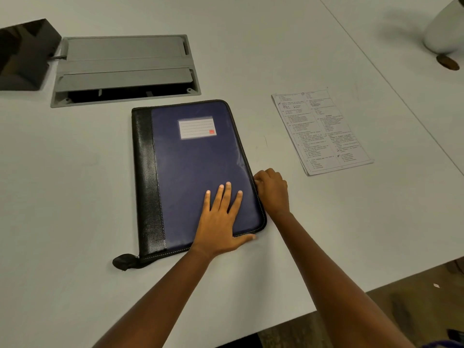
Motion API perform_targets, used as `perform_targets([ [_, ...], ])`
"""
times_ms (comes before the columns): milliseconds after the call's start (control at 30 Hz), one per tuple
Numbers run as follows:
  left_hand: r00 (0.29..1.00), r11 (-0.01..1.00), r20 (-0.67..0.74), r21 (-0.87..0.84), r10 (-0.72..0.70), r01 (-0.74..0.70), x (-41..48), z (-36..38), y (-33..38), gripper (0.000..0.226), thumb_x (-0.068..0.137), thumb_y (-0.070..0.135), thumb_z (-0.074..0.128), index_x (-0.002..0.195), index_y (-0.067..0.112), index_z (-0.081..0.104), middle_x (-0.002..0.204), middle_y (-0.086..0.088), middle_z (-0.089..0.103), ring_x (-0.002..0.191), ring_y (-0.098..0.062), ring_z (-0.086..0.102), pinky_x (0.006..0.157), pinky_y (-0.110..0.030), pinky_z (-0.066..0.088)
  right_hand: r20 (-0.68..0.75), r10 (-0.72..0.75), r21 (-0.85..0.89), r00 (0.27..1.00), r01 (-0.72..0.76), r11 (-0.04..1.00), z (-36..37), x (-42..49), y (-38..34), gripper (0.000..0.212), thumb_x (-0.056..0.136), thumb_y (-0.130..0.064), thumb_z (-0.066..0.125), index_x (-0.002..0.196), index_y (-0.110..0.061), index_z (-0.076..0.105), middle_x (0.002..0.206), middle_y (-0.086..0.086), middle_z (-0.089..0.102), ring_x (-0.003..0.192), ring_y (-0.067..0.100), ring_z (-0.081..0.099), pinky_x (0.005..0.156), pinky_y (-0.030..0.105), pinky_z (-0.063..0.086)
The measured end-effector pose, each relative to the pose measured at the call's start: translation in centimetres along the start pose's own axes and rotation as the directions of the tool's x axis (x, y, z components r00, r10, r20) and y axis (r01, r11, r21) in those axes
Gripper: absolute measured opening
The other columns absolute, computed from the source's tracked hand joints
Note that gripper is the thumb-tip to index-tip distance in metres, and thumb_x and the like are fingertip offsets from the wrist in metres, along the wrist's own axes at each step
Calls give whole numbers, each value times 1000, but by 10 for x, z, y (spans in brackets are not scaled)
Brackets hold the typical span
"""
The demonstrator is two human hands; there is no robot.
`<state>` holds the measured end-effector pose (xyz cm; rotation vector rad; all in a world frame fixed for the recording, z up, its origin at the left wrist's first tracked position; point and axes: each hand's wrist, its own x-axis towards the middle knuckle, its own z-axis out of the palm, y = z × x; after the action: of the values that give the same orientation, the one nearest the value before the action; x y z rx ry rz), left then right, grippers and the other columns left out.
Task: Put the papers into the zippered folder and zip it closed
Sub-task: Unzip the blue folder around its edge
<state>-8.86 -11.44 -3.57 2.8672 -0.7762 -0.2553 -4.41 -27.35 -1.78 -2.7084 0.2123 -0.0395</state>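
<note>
While your left hand [221, 217] lies flat with fingers spread on the closed folder [198, 177] at mid-tabletop, your right hand [272, 190] is curled tight at its right edge, seemingly pinching the zipper pull, which I cannot see. If the left lifts, the folder may slide as you tug. The papers [321, 131] lie loose toward the tabletop's right edge; a quick sweep of your arm could scatter them.

Single head view, looking forward and down, close over table [75, 184]
</note>
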Motion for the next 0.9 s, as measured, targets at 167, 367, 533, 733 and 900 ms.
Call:
perform_targets([
  [167, 997, 996, 25, 54, 67, -68, 4, -7, -6, 102, 74, 78, 34, 147, 18, -4, 157, -15, -3, 145, -32, -3, 115, -52, -8, -8, -81, -73, 997, 80, 994, -7, 4, 0, 17, 91, -7, 45, 96, -3, 61, 104, 15, 63, 93, 31, 54, 77, 39, 39],
  [367, 995, 992, 4, 82, 98, -98, 11, -17, -5, 99, 77, 74, 36, 147, 12, 2, 156, -17, 10, 145, -33, 7, 117, -50, -4, -71, -170, -162, 983, 157, 974, -17, 4, 2, 12, 84, 2, 53, 86, -2, 64, 92, 17, 67, 85, 35, 57, 74, 42, 39],
  [533, 996, 992, -26, 91, 87, -84, 21, -23, -5, 99, 77, 73, 39, 146, 10, 6, 154, -19, 16, 144, -34, 11, 117, -51, -1, -119, -188, -189, 975, 164, 968, -20, -11, 10, 11, 76, 8, 61, 78, -3, 65, 81, 16, 68, 74, 35, 59, 68, 42, 43],
  [733, 998, 992, -35, 111, 56, -52, 31, -28, -2, 100, 77, 71, 42, 146, 9, 5, 155, -18, 16, 144, -35, 11, 117, -51, -1, -172, -163, -184, 972, 131, 974, -22, -32, 18, 16, 68, 11, 68, 73, -4, 65, 77, 15, 69, 70, 33, 61, 65, 40, 46],
  [900, 999, 993, -50, 119, 22, -16, 42, -29, 2, 100, 77, 71, 43, 146, 8, 7, 154, -19, 17, 143, -36, 12, 116, -52, 0, -213, -117, -158, 970, 84, 984, -20, -57, 22, 15, 69, 11, 67, 71, -3, 65, 74, 15, 68, 68, 34, 60, 65, 40, 47],
])
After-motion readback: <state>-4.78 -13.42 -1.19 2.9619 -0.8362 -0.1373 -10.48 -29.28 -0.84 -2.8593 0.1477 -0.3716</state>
